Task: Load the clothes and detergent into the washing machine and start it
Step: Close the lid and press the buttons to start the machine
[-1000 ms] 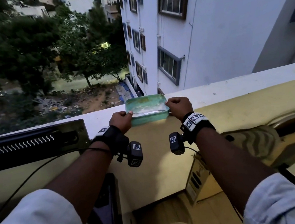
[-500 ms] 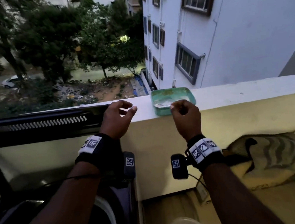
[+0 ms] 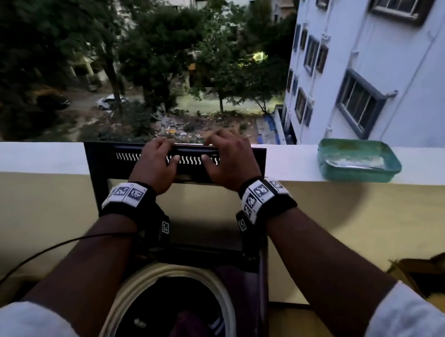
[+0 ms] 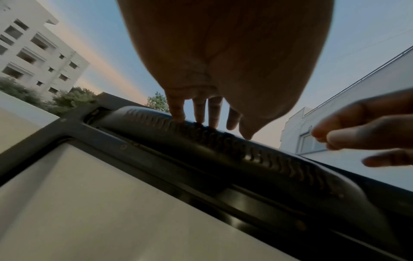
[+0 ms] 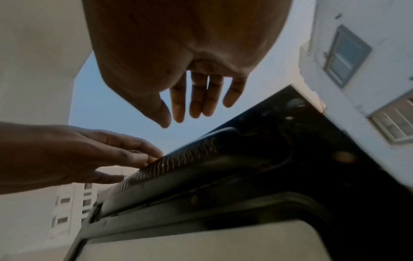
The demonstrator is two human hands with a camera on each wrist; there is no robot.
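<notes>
The washing machine's dark lid (image 3: pixel 98 179) stands raised against the balcony wall. Both my hands are at its ribbed top handle (image 3: pixel 190 159). My left hand (image 3: pixel 157 164) lays straight fingers (image 4: pixel 178 109) on the handle's ridge (image 4: pixel 245 155). My right hand (image 3: pixel 228 159) hovers beside it with relaxed fingers (image 5: pixel 196 98) just above the handle (image 5: pixel 190 159). Neither hand holds anything. Below my wrists the open drum (image 3: pixel 135 289) holds dark clothes (image 3: pixel 178 328). A green tray (image 3: pixel 355 176) with a whitish layer inside sits on the ledge to the right.
The white balcony ledge (image 3: pixel 20 158) runs across the view, with a long drop to the street behind it. A black cable (image 3: pixel 45 252) trails from my left wrist. A striped brown cloth (image 3: pixel 436 282) lies low at the right.
Both hands let go of the green tray on the ledge and moved left to the raised lid's top handle. My view turned left and down, so the drum now shows.
</notes>
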